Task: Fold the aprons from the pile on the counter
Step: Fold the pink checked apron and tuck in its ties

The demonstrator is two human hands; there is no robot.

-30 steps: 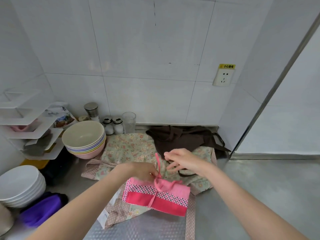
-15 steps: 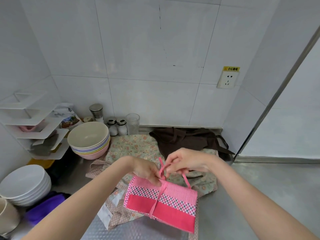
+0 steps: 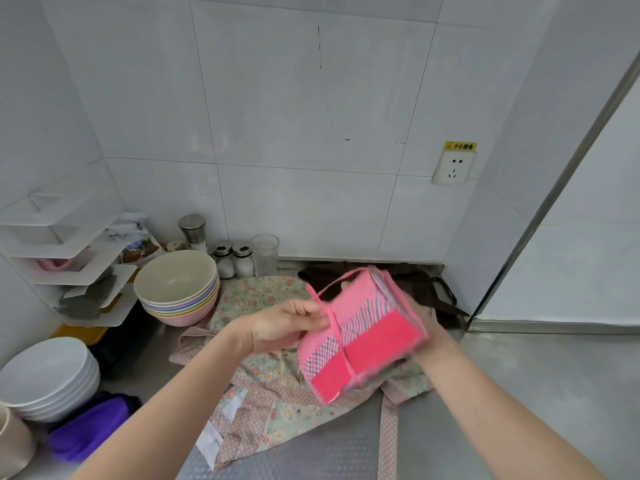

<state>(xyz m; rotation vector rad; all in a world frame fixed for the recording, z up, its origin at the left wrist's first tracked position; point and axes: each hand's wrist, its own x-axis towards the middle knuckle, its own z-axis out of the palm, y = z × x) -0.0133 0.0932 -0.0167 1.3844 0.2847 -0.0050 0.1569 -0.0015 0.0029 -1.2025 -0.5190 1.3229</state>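
A folded pink apron (image 3: 360, 341) with a checked band, bound by its pink strap, is lifted off the counter and tilted, blurred by motion. My left hand (image 3: 287, 325) pinches the strap at the bundle's left side. My right hand (image 3: 427, 327) holds the bundle from behind on the right, mostly hidden by it. Under them a floral apron (image 3: 277, 379) lies spread on the steel counter (image 3: 540, 393). A brown apron (image 3: 429, 289) lies crumpled at the back by the wall.
Stacked pastel bowls (image 3: 178, 289) stand at the back left, with jars and a glass (image 3: 265, 254) behind. White plates (image 3: 45, 375) and a purple cloth (image 3: 90, 433) lie at the left front. A white shelf rack (image 3: 65, 251) fills the left corner. Bare steel lies right.
The pink bundle has been lifted off the floral apron and tipped up to the right. My right hand moved from the strap to behind the bundle; my left hand rose with it.
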